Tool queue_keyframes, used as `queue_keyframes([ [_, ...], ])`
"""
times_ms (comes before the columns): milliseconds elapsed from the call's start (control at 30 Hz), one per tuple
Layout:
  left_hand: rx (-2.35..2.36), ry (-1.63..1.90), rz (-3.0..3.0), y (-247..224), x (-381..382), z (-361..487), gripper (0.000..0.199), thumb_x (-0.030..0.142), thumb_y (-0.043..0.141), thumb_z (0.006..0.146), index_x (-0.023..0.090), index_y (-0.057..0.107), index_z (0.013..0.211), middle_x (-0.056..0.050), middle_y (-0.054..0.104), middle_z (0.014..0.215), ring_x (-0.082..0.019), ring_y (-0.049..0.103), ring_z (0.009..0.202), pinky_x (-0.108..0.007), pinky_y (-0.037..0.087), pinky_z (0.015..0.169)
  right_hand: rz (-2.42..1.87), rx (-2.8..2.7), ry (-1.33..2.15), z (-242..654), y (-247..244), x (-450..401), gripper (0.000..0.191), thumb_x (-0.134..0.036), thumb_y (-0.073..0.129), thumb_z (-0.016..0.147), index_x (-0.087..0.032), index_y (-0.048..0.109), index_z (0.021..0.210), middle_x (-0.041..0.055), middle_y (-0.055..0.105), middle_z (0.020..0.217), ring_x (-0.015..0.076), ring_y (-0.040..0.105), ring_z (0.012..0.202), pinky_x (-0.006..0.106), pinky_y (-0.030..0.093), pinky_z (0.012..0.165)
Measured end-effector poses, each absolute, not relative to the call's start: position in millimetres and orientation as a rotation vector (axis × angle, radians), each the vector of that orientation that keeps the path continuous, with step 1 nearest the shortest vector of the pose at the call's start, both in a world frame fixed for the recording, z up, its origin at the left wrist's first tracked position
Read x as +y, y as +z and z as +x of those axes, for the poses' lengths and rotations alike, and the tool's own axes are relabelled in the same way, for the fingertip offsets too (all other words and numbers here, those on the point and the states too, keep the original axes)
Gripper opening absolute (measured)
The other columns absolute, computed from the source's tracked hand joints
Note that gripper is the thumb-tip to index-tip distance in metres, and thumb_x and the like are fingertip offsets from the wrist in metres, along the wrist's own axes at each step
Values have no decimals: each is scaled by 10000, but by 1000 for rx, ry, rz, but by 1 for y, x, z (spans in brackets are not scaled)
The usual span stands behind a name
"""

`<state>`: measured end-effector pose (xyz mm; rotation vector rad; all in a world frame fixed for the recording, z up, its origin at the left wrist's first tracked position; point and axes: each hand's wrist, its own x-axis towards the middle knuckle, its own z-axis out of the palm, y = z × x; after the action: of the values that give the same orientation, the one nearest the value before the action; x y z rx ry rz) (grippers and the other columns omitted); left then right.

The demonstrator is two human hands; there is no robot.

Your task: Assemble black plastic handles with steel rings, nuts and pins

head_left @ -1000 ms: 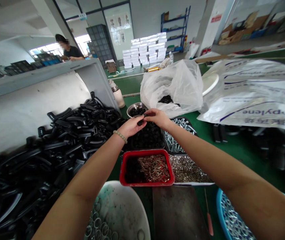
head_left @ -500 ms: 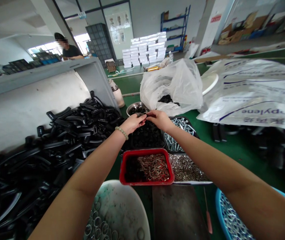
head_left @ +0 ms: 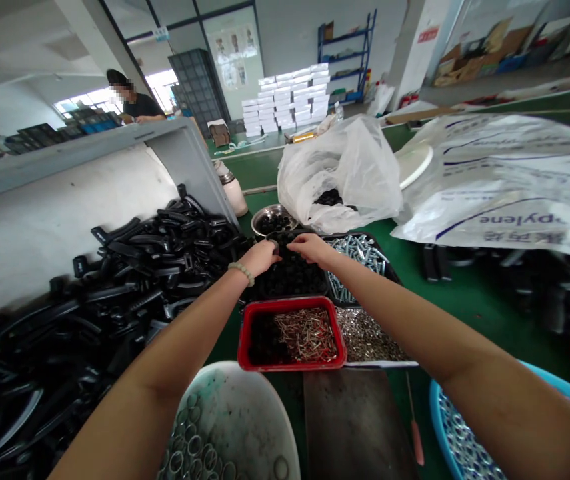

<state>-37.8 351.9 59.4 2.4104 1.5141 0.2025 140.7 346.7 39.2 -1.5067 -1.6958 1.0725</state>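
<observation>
As I review the feed, the left hand (head_left: 263, 259) and right hand (head_left: 312, 248) have parted, lowered over small black plastic parts (head_left: 289, 277); I cannot tell whether either grip is clamped.

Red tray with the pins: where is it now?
The red tray sits low centre in the head view, just below the pile of small black parts, with loose silver hardware on its right.

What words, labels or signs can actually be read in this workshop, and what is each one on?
"pylene", in blue, upside down, on the white plastic sack.
Characters below it: too blurred to read.
Red sign on the white pillar: too small to read.
Small hanging sign: too small to read.
</observation>
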Motion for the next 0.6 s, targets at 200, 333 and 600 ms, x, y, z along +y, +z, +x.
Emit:
queue_keyframes([
  [200,1473,306,2415,56,346,-45,149,260,606,786,140,634,869,-69,625,886,-195,585,833,-294,451,786,-1710,-1850,945,109,43,358,70,-102,676,586,-141,642,633,145,677,935,302,577,1034,351,415,873],
  [333,1439,391,2368,50,348,-45,69,188,646,719,142,627,767,-52,612,872,-186,573,839,-303,441,841,-1715,-1835,972,108,43,359,81,-119,658,592,-147,638,666,136,670,971,288,563,1046,321,424,843],
  [600,1409,618,2021,57,337,-54,232,216,357,883,133,555,969,-72,647,852,-123,579,647,-254,486,622,-1396,-1465,1381,145,51,342,225,-332,371,832,-177,480,710,72,640,792,91,485,526,177,327,396],
])
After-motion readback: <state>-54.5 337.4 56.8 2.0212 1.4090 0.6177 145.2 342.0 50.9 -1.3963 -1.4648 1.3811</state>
